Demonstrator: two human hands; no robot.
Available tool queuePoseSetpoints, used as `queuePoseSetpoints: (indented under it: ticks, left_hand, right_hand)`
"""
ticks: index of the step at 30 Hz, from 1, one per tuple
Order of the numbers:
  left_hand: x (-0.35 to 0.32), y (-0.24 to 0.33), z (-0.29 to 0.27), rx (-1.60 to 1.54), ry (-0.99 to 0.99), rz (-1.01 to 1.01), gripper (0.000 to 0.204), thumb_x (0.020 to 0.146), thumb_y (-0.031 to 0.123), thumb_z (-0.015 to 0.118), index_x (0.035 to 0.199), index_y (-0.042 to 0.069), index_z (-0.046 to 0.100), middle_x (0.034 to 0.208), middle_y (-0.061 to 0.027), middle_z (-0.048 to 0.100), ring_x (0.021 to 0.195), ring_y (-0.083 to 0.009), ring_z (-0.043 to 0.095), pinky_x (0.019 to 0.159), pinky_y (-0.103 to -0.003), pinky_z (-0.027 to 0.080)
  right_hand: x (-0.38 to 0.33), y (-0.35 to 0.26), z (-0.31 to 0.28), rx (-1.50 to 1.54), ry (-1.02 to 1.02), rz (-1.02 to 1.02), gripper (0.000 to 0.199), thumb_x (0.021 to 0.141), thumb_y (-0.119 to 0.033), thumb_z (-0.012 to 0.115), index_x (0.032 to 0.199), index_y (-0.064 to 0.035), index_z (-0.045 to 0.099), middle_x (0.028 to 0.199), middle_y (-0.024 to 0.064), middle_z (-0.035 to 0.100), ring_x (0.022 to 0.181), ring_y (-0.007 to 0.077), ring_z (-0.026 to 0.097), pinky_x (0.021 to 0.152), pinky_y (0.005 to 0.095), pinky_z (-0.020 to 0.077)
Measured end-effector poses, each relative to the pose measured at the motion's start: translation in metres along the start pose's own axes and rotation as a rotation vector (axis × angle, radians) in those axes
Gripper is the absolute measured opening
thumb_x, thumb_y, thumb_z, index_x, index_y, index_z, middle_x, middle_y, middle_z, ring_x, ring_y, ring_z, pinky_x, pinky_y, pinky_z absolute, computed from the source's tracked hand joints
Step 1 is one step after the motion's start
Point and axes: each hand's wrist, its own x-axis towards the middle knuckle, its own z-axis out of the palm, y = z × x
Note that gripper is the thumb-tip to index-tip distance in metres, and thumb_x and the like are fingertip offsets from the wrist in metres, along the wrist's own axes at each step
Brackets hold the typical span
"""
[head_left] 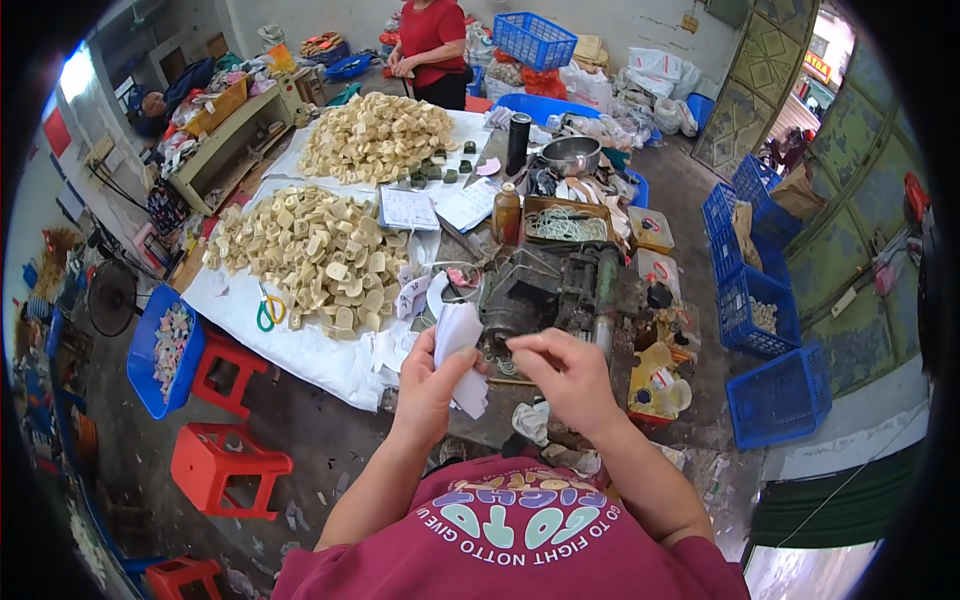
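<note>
My left hand (428, 388) is closed around a small stack of white, curved-edged cut pieces (459, 328), held upright over the table's near edge. To its right, my right hand (572, 382) has its fingers drawn together in a pinch. Whatever lies between those fingertips, if anything, is too small to make out. Just beyond both hands stands a dark, greasy machine (522, 290) with a green-grey body. More white scraps (394, 348) lie on the table left of my left hand.
Two heaps of cream-coloured pieces, a near heap (325, 255) and a far heap (378, 138), cover a white sheet. Scissors (270, 306), notepads (408, 209), a brown bottle (507, 215) and a black flask (518, 143) sit around them. Red stools (225, 462) and blue crates (778, 395) flank the table. Another person (432, 48) stands beyond.
</note>
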Motion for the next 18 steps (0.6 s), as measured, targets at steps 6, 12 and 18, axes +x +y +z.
queuePoseSetpoints:
  ticks: [6, 12, 18]
  left_hand:
    - [-0.016, 0.006, 0.018, 0.756, 0.168, 0.426, 0.051, 0.08, 0.007, 0.066, 0.126, -0.004, 0.046, 0.098, -0.0154, 0.062, 0.085, -0.0228, 0.064, 0.075, -0.034, 0.051]
    - [-0.005, 0.0, 0.006, 1.088, 0.184, 0.66, 0.061, 0.072, 0.002, 0.068, 0.128, -0.002, 0.043, 0.097, -0.021, 0.057, 0.082, -0.0394, 0.06, 0.069, -0.043, 0.049]
    - [0.003, -0.006, 0.004, 1.151, 0.151, 0.658, 0.064, 0.07, 0.001, 0.068, 0.129, -0.002, 0.043, 0.094, -0.0193, 0.056, 0.082, -0.0382, 0.059, 0.068, -0.044, 0.048]
  right_hand:
    - [0.019, 0.0, 0.014, 0.29, -0.104, 0.26, 0.019, 0.088, -0.014, 0.065, 0.1, -0.0005, 0.071, 0.077, 0.0026, 0.068, 0.064, 0.0055, 0.06, 0.056, 0.0204, 0.0499]
    - [0.033, -0.003, 0.013, 0.346, -0.167, 0.418, 0.017, 0.087, -0.016, 0.067, 0.093, 0.0003, 0.07, 0.075, 0.0036, 0.067, 0.062, 0.007, 0.06, 0.053, 0.0208, 0.05]
    - [0.041, 0.0, 0.012, 0.363, -0.133, 0.417, 0.013, 0.085, -0.013, 0.066, 0.082, -0.0008, 0.067, 0.07, 0.0027, 0.064, 0.057, 0.0072, 0.058, 0.052, 0.0213, 0.0497]
